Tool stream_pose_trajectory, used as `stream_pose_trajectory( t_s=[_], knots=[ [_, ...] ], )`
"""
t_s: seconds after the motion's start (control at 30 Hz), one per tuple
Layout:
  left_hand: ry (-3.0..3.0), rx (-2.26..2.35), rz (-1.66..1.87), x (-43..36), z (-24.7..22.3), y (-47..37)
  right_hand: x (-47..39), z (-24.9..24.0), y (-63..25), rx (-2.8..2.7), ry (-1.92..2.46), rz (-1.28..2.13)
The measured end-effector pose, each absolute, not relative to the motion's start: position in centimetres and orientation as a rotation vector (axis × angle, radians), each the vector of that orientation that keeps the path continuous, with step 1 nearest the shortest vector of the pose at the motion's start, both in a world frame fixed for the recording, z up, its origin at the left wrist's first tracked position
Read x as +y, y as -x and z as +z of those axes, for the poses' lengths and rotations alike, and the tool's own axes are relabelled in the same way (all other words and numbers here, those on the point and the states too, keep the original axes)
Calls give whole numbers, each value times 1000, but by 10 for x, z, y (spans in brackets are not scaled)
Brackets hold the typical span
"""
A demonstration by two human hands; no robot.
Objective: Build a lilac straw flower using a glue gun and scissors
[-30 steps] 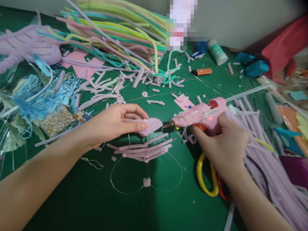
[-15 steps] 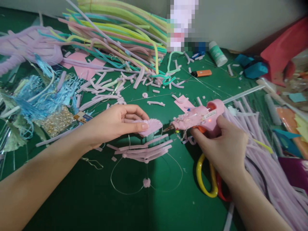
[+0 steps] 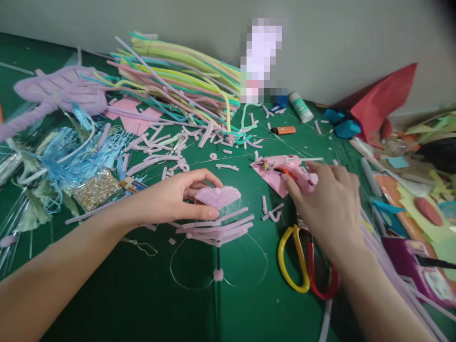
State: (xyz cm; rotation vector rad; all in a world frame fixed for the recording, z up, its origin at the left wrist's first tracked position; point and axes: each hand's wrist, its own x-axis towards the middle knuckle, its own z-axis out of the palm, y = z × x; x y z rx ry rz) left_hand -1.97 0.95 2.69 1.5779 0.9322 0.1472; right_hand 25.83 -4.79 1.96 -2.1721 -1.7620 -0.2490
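Observation:
My left hand [image 3: 199,197] pinches a lilac fan-shaped piece [image 3: 219,195] covered in pipe cleaner, thumb in front and fingers behind. Just below it, lilac pipe-cleaner strips [image 3: 221,230] lie in a shallow V on a wire frame [image 3: 265,256] with two thin loops. A dark stem [image 3: 218,304] runs down from it, with a small lilac knob [image 3: 218,274] where the loops meet. My right hand [image 3: 326,199] is around the handle of a pink hot glue gun [image 3: 285,164], whose nozzle points left above a pink paper piece [image 3: 276,183]; the fingertips are partly hidden.
Scissors [image 3: 294,261] with yellow and red handles lie below my right hand. Cut lilac bits, an orange lighter [image 3: 286,130] and a bundle of coloured pipe cleaners [image 3: 178,71] lie further back. Blue tassels [image 3: 89,147] and a bag of beads [image 3: 98,190] are at left.
My right hand has carried the glue gun away from the lilac piece, back and right to the pink paper. My left hand has lowered the piece slightly. The camera view has shifted.

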Motion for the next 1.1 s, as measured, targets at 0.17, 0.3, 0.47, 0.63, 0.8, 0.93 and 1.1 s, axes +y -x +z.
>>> stream_pose_trajectory(
  t_s=[0.17, 0.3, 0.47, 0.63, 0.8, 0.93, 1.1],
  knots=[
    [-1606, 832, 102, 7, 32, 20, -73, 35, -220, -1755, 1857, 637],
    [-1633, 875, 137, 4, 31, 18, -75, 35, -211, -1600, 1767, 1063],
    [-1635, 935, 147, -2, 35, 13, -74, 28, -214, -1520, 1705, 1175],
    [-1762, 1050, 202, -10, 39, 7, -74, 23, -215, -1462, 1661, 1209],
    [-1904, 1085, 242, -9, 38, 5, -71, 20, -216, -1394, 1678, 1227],
    [-1938, 1085, 245, -8, 34, 5, -73, 19, -216, -1368, 1681, 1230],
    [-2009, 1047, 276, -7, 30, 6, -75, 18, -216, -1374, 1724, 1235]
  ],
)
